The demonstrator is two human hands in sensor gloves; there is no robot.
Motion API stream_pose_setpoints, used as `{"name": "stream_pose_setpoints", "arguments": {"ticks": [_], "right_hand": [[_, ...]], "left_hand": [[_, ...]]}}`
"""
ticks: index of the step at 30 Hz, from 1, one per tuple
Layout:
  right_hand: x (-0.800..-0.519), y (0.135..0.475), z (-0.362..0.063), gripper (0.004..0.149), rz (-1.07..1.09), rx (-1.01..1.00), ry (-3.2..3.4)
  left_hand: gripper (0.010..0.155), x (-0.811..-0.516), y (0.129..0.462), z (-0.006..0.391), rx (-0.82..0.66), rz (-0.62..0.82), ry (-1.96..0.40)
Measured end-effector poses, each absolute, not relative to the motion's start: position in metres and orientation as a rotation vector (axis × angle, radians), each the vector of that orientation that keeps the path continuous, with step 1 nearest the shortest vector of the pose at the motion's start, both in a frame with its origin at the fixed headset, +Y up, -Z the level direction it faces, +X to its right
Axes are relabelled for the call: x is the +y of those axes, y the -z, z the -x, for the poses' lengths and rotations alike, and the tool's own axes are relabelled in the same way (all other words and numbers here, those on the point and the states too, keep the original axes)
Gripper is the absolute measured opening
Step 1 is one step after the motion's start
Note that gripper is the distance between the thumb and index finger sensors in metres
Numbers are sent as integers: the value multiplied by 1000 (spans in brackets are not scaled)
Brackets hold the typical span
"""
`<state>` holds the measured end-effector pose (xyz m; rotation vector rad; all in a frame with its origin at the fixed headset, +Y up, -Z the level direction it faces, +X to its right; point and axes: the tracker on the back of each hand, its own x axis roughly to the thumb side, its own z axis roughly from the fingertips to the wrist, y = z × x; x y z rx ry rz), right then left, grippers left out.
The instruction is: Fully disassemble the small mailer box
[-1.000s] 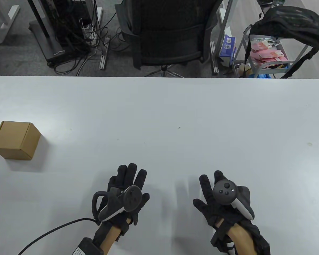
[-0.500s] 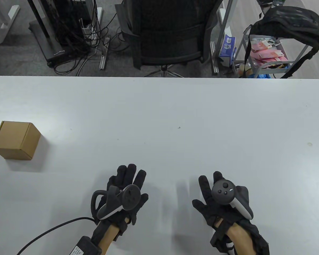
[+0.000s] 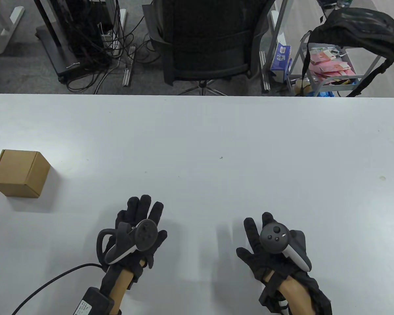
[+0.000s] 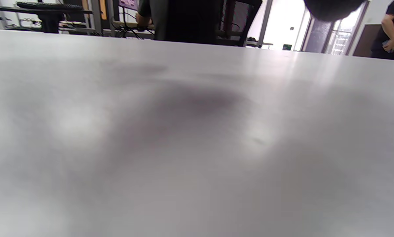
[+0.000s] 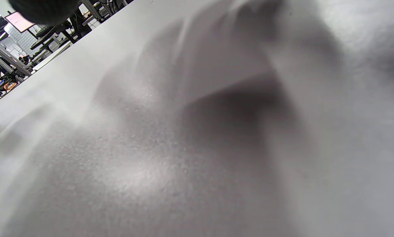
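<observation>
1. Table view: the small mailer box (image 3: 19, 173), brown cardboard, closed, is sitting near the left edge of the white table (image 3: 216, 147), well apart from both hands.
2. Table view: the left hand (image 3: 136, 229) is lying palm down near the bottom edge, left of centre, fingers stretched out and slightly fanned, gripping nothing. A tracker (image 3: 131, 241) is riding on its back, and a black cable (image 3: 49, 283) is trailing from the wrist toward the lower left.
3. Table view: the right hand (image 3: 266, 249) is lying palm down to the right of centre, fingers and thumb spread wide, holding nothing; its own tracker (image 3: 280, 241) is sitting on the back of it.
4. Table view: beyond the far table edge, an office chair (image 3: 207, 42) and a black backpack (image 3: 358, 29) are standing on the floor side.
5. Left wrist view: mostly blurred table surface (image 4: 197, 148); a dark gloved fingertip (image 4: 331, 5) is hanging in at the top right. The box is out of this view.
6. Right wrist view: blurred table surface (image 5: 216, 148) tilting across the frame; a dark fingertip (image 5: 42, 8) is showing at the top left corner. The box is out of this view.
</observation>
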<state>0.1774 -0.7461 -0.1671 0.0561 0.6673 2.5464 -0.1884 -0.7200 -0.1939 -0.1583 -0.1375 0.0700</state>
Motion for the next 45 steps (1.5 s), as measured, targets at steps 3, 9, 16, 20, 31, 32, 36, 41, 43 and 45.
{"name": "stream_pose_setpoints", "arguments": {"ticks": [3, 9, 16, 20, 31, 32, 36, 41, 43, 45], "right_hand": [[-746, 167, -177, 78, -56, 673, -2547], [-746, 167, -178, 78, -51, 687, -2546], [-747, 167, -178, 78, -40, 696, -2544], [-747, 166, -175, 78, -48, 706, -2548], [-742, 166, -180, 77, -29, 683, -2527], [-742, 166, -180, 77, -25, 684, -2526], [-741, 164, -179, 77, -30, 681, -2531], [-742, 165, -178, 77, -27, 689, -2537], [-742, 164, -177, 77, -28, 694, -2543], [-742, 164, -177, 77, -31, 697, -2544]], "left_hand": [[79, -713, 209, 210, -106, 163, -91], [79, -717, 225, 239, -74, 180, -75], [79, -729, 234, 278, -7, 223, 3], [79, -730, 239, 301, 35, 220, -22], [80, -718, 260, 346, 107, 147, 50], [81, -716, 262, 350, 122, 137, 48], [82, -706, 273, 369, 181, 128, 47], [83, -696, 283, 394, 256, 124, 23], [85, -692, 288, 403, 281, 123, 18], [87, -690, 293, 411, 300, 124, 23]]}}
